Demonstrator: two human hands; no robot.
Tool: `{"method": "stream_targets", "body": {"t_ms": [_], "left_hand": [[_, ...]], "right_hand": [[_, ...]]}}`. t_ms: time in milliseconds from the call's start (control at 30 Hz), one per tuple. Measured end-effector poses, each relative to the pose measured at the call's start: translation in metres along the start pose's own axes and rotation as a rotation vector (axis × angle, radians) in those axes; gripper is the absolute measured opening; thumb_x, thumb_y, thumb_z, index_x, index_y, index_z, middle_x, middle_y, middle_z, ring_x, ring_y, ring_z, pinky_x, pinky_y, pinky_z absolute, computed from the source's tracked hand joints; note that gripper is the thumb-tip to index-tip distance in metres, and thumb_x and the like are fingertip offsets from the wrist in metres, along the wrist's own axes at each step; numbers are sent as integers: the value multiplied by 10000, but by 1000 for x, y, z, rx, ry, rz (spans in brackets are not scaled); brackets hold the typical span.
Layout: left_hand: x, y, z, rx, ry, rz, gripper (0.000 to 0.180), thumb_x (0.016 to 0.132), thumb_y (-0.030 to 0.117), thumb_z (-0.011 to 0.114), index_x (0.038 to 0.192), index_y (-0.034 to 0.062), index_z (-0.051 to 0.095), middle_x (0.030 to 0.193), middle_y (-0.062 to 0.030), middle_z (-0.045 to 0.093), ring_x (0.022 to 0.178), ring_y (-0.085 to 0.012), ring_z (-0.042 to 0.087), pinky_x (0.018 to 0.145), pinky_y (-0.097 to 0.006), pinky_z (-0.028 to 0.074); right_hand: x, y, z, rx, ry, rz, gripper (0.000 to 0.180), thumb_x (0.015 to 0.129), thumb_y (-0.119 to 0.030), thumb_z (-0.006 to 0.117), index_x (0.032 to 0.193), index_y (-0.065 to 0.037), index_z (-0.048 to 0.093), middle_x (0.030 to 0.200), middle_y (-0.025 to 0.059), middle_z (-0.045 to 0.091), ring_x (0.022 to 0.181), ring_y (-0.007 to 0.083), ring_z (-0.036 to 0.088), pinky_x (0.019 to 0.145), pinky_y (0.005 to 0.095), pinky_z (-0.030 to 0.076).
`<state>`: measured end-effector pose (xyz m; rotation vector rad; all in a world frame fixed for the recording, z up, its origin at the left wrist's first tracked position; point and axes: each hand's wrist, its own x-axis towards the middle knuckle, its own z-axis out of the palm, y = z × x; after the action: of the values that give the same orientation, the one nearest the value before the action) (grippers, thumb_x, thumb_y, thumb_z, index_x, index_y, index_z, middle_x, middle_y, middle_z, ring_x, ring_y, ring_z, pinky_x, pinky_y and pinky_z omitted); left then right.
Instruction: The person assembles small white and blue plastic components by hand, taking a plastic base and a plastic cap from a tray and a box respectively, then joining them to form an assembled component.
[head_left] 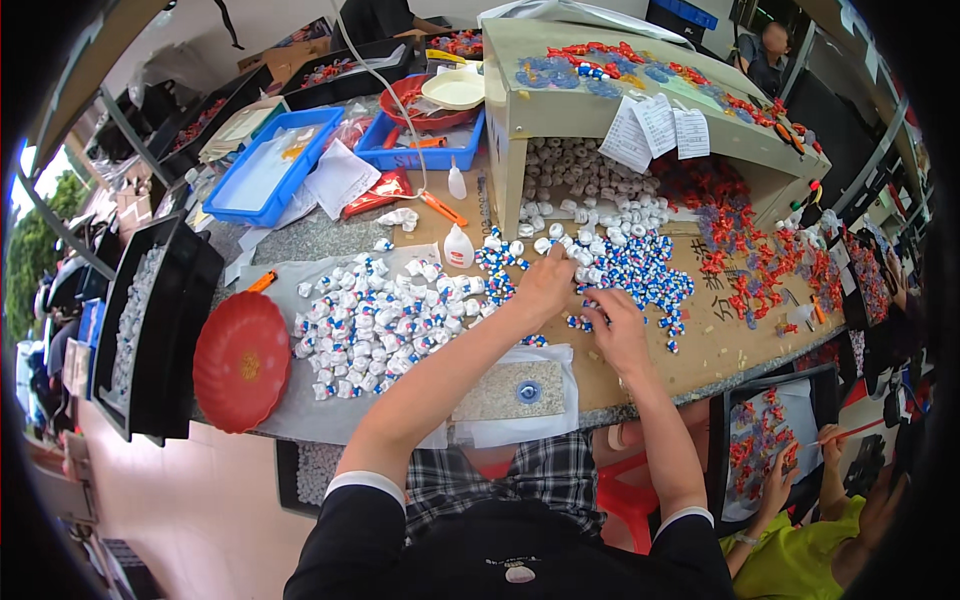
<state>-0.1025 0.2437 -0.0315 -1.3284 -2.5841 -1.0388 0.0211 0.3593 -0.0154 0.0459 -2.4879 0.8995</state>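
My left hand reaches over the border between loose white knobby pieces and a heap of small blue-and-white pieces. Its fingers are bent together at the white pieces; what they grip is hidden. Close by on the right, my right hand has thumb and fingers drawn together at the edge of the blue-and-white heap, around something too small to name. Left of my forearm, many white pieces with blue-and-white parts lie spread on a white sheet. A white squeeze bottle stands behind them.
A beige shelf box rises at the back. Red and purple pieces cover the right side. A red scalloped bowl, black bin and blue tray are at left. Another person works at lower right.
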Motion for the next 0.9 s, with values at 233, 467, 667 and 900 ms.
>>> {"method": "stream_targets", "body": {"t_ms": [233,467,667,900], "left_hand": [[-22,22,-71,-578,-67,-357,249,889,197,559,1033,12,643,893,-103,654,777,-145,623,689,-245,489],[-105,39,-87,-1348,-118,-658,315,877,184,616,1130,-1,590,1008,-74,623,783,-118,595,706,-242,493],[-151,56,-73,-1511,-124,-612,265,894,130,580,1128,6,578,1045,-70,616,873,-160,606,743,-286,499],[-174,53,-70,-1929,-179,-682,247,899,153,571,1123,49,579,1049,-60,608,898,-165,586,768,-298,483]], "right_hand": [[-2,-23,-19,679,43,359,220,824,-10,605,1044,-9,592,873,29,584,735,79,559,634,215,449],[-15,-68,-23,1004,-109,505,323,853,-22,593,1163,8,508,920,34,597,794,76,569,663,203,461],[-35,-94,-8,886,-132,362,230,797,21,642,1022,7,601,873,15,564,811,56,517,687,190,426],[-35,-102,-1,875,-234,351,210,740,14,696,937,1,627,819,6,563,719,63,502,628,201,413]]}}
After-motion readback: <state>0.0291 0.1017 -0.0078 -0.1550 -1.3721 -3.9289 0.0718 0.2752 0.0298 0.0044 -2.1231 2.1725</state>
